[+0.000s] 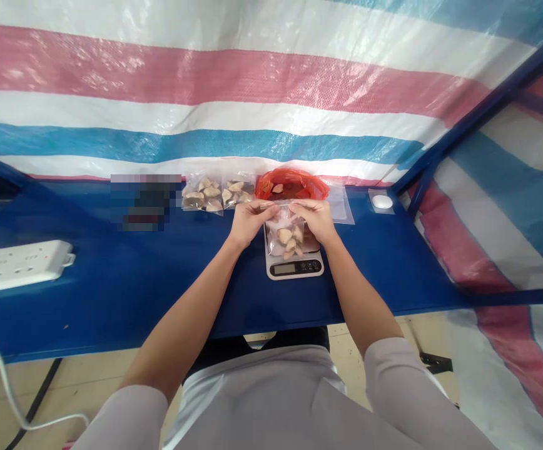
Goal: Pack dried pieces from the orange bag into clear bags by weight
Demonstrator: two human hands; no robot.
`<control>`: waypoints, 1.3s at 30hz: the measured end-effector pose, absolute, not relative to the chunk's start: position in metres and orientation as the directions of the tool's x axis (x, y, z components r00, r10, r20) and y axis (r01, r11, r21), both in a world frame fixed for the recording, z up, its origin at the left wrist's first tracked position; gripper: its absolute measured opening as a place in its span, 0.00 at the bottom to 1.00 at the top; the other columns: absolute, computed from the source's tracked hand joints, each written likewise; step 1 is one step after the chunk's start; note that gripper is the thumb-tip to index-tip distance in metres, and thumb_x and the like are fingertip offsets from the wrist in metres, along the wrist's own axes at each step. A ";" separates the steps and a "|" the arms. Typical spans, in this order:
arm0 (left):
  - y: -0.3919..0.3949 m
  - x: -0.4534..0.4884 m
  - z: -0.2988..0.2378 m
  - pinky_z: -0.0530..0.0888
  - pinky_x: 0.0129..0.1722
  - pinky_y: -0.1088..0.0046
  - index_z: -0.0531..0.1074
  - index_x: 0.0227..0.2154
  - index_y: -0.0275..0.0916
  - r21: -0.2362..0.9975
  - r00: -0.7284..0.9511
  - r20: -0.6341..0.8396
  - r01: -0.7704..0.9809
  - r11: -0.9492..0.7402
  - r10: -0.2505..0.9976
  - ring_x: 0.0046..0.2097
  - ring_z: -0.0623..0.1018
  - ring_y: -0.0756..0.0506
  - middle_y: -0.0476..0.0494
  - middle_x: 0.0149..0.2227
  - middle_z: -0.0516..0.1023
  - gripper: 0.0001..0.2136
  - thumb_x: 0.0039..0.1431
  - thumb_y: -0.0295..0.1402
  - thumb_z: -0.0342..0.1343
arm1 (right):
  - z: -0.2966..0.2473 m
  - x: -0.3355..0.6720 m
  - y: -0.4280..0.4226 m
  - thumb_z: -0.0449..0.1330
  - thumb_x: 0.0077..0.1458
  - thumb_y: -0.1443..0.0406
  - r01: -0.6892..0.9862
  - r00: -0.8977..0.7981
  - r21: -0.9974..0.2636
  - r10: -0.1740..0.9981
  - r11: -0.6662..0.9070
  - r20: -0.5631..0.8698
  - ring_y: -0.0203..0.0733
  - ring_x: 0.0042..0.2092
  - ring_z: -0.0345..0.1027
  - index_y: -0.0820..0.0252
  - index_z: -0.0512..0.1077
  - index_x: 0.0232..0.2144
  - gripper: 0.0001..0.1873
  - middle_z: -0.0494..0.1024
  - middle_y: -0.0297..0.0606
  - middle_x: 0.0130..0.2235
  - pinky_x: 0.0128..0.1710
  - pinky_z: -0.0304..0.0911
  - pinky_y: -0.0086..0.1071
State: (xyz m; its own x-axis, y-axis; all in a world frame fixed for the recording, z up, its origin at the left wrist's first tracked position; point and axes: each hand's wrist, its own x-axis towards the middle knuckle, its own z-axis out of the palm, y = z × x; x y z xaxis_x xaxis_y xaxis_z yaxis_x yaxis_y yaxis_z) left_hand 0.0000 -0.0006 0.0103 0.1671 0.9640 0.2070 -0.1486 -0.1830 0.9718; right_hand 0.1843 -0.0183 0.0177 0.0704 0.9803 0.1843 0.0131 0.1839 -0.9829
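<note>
The left hand (249, 224) and the right hand (313, 220) were both pinching the top edge of a clear plastic bag (275, 215) with pale food pieces (284, 236) inside, standing on a digital kitchen scale (294, 269)

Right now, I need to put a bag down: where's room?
Bare blue table spreads between the power strip and the scale, and in front of it. Crowded behind the scale: filled bags, red bag, left hand, right hand.

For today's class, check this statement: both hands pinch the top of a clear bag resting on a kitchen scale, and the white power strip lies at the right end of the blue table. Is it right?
Not quite: the head view shows the white power strip at the left end of the blue table, not the right. The left hand and right hand do pinch the top of the clear bag on the kitchen scale.
</note>
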 end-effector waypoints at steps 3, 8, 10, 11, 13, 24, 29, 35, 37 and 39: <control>0.004 -0.001 0.012 0.76 0.33 0.70 0.82 0.29 0.35 0.974 0.180 0.214 -0.119 -0.195 0.960 0.28 0.78 0.47 0.45 0.25 0.82 0.20 0.43 0.48 0.72 | 0.022 0.187 -0.016 0.73 0.40 0.50 0.040 0.021 -0.985 0.985 0.170 0.171 0.41 0.33 0.76 0.59 0.82 0.29 0.19 0.82 0.35 0.31 0.32 0.74 0.32; 0.015 0.001 0.016 0.75 0.30 0.72 0.82 0.29 0.35 0.972 0.231 0.234 -0.091 -0.218 0.944 0.27 0.78 0.47 0.45 0.25 0.82 0.18 0.44 0.46 0.72 | 0.029 0.199 -0.006 0.73 0.41 0.48 0.068 -0.106 -0.989 0.987 0.131 0.124 0.40 0.30 0.75 0.59 0.81 0.29 0.21 0.81 0.35 0.29 0.27 0.72 0.32; 0.017 0.003 0.017 0.75 0.30 0.72 0.83 0.29 0.35 0.970 0.217 0.239 -0.100 -0.222 0.946 0.27 0.78 0.47 0.44 0.26 0.82 0.17 0.43 0.45 0.72 | 0.026 0.200 -0.003 0.73 0.39 0.47 0.054 -0.074 -0.988 0.988 0.142 0.138 0.40 0.29 0.75 0.59 0.81 0.29 0.22 0.80 0.34 0.27 0.27 0.73 0.32; 0.018 0.004 0.017 0.76 0.30 0.72 0.82 0.28 0.35 0.969 0.212 0.241 -0.104 -0.224 0.947 0.27 0.78 0.47 0.44 0.26 0.82 0.17 0.42 0.45 0.72 | 0.024 0.200 -0.002 0.73 0.38 0.47 0.043 -0.049 -0.988 0.988 0.151 0.149 0.40 0.29 0.75 0.59 0.81 0.28 0.23 0.80 0.34 0.27 0.27 0.72 0.32; 0.017 0.004 0.016 0.76 0.30 0.72 0.82 0.27 0.35 0.970 0.216 0.235 -0.107 -0.217 0.948 0.27 0.78 0.47 0.44 0.25 0.82 0.17 0.43 0.45 0.72 | 0.021 0.199 -0.001 0.73 0.38 0.47 0.032 -0.028 -0.987 0.987 0.160 0.159 0.41 0.29 0.75 0.59 0.81 0.28 0.23 0.80 0.34 0.26 0.28 0.73 0.33; 0.011 -0.001 0.009 0.78 0.32 0.70 0.82 0.25 0.37 0.967 0.163 0.238 -0.133 -0.218 0.958 0.27 0.79 0.46 0.44 0.25 0.82 0.15 0.45 0.46 0.72 | 0.018 0.197 -0.005 0.71 0.46 0.50 0.047 -0.071 -0.977 0.976 0.209 0.205 0.41 0.30 0.75 0.58 0.80 0.28 0.17 0.80 0.35 0.26 0.33 0.72 0.34; 0.010 0.000 0.003 0.78 0.34 0.69 0.82 0.25 0.38 0.969 0.161 0.232 -0.124 -0.214 0.959 0.28 0.80 0.46 0.45 0.25 0.82 0.15 0.46 0.46 0.72 | 0.017 0.192 -0.007 0.70 0.46 0.51 0.049 -0.023 -0.972 0.973 0.229 0.228 0.40 0.29 0.74 0.58 0.80 0.26 0.16 0.80 0.35 0.26 0.33 0.71 0.34; 0.009 -0.002 0.004 0.78 0.36 0.69 0.82 0.26 0.38 0.968 0.153 0.199 -0.183 -0.170 0.968 0.28 0.80 0.46 0.45 0.25 0.83 0.15 0.45 0.45 0.72 | 0.015 0.194 -0.009 0.70 0.46 0.51 0.065 -0.021 -0.977 0.979 0.205 0.204 0.40 0.28 0.73 0.58 0.79 0.25 0.17 0.80 0.35 0.25 0.31 0.69 0.33; 0.008 -0.002 0.004 0.78 0.35 0.69 0.82 0.25 0.38 0.963 0.140 0.222 -0.188 -0.195 0.965 0.27 0.80 0.47 0.45 0.24 0.82 0.15 0.45 0.45 0.72 | 0.015 0.194 -0.010 0.70 0.46 0.50 0.046 -0.033 -0.980 0.980 0.196 0.195 0.39 0.28 0.73 0.58 0.79 0.27 0.17 0.80 0.35 0.25 0.31 0.69 0.33; 0.007 -0.001 0.004 0.77 0.34 0.70 0.81 0.24 0.38 0.958 0.122 0.248 -0.178 -0.224 0.961 0.27 0.79 0.47 0.46 0.24 0.82 0.15 0.45 0.45 0.72 | 0.016 0.192 -0.011 0.70 0.46 0.50 0.029 -0.044 -0.980 0.980 0.197 0.196 0.40 0.29 0.74 0.59 0.79 0.28 0.18 0.80 0.34 0.25 0.32 0.70 0.34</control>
